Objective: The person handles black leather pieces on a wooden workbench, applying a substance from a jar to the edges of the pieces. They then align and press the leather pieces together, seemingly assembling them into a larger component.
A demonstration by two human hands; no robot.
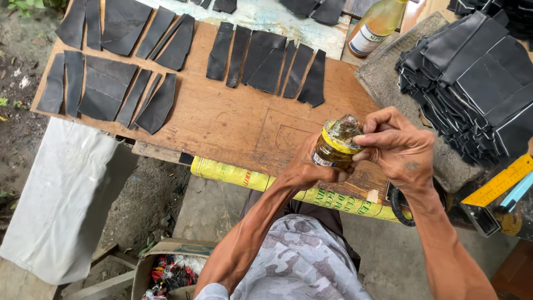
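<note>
Here, a left hand (308, 166) grips a small yellow-capped glass jar (335, 145) above the wooden bench's (233, 119) near edge, while right hand (400, 147) fingers (371, 137) pinch its crumpled clear plastic top (345, 126); black cut strips (266, 61) lie beyond.

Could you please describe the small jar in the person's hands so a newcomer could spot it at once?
Start at the wooden board; at its near edge both hands meet. The left hand cups the small jar while the right hand grips its top. Its yellow band and amber contents distinguish it.

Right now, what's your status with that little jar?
Left hand grips small glass jar. Right hand fingers on its top. Wooden board beneath; nothing in the way.
</note>
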